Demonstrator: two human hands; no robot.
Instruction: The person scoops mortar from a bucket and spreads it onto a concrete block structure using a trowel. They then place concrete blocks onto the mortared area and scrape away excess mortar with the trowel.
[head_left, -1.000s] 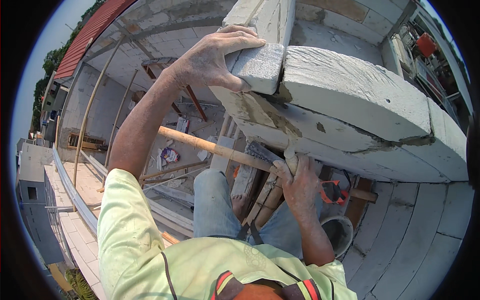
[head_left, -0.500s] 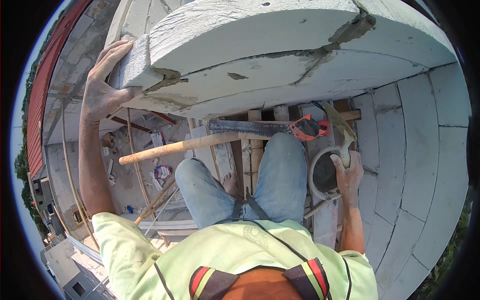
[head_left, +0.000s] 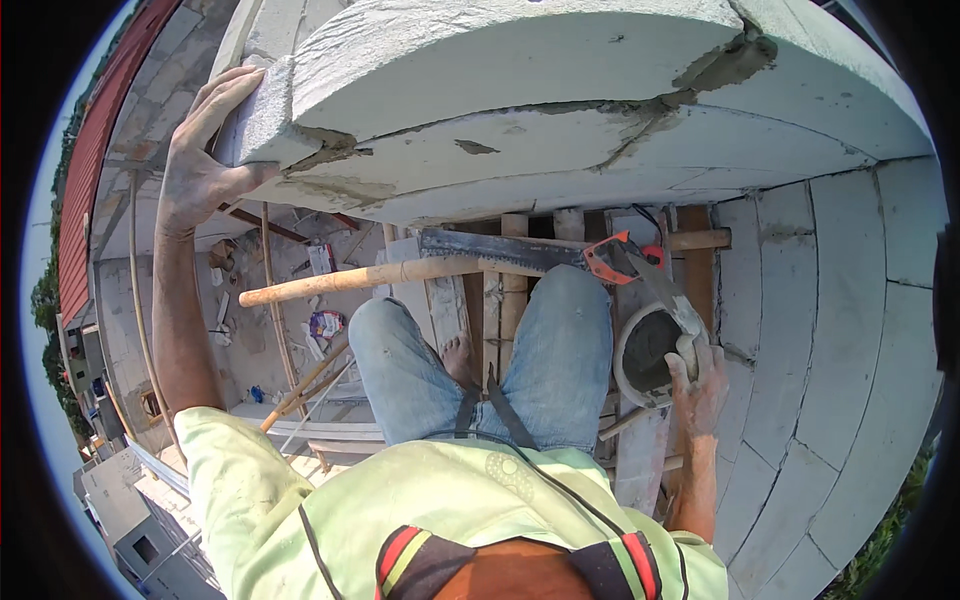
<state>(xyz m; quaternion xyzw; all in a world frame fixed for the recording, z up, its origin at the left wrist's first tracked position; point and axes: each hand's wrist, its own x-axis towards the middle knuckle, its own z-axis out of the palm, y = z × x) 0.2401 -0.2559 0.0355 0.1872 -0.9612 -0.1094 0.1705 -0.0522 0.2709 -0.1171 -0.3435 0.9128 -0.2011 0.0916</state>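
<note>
My left hand (head_left: 205, 155) grips the end of a pale aerated concrete block (head_left: 262, 115) on top of the wall, fingers over the end and thumb along its lower edge. At the right, my right hand (head_left: 700, 385) is closed round the handle of a trowel (head_left: 672, 298). Its mortar-smeared blade points away and to the left, over the far rim of a round bucket (head_left: 622, 378). Grey mortar (head_left: 650, 345) lies in the bucket. Beyond the blade tip rests a handsaw (head_left: 490, 248) with an orange-red handle, partly overlapped by the trowel.
A wooden pole (head_left: 350, 284) lies across in front of my knees, beside the saw. Block walls stand ahead and at the right (head_left: 840, 300), with mortar smears in the joints. Bamboo and planks (head_left: 447, 310) form the platform under me. At the left the floor drops far below, with debris.
My right hand has come nearer to me and slightly right; the trowel blade has swung left, its tip now toward the saw handle. My left hand keeps its grip on the block.
</note>
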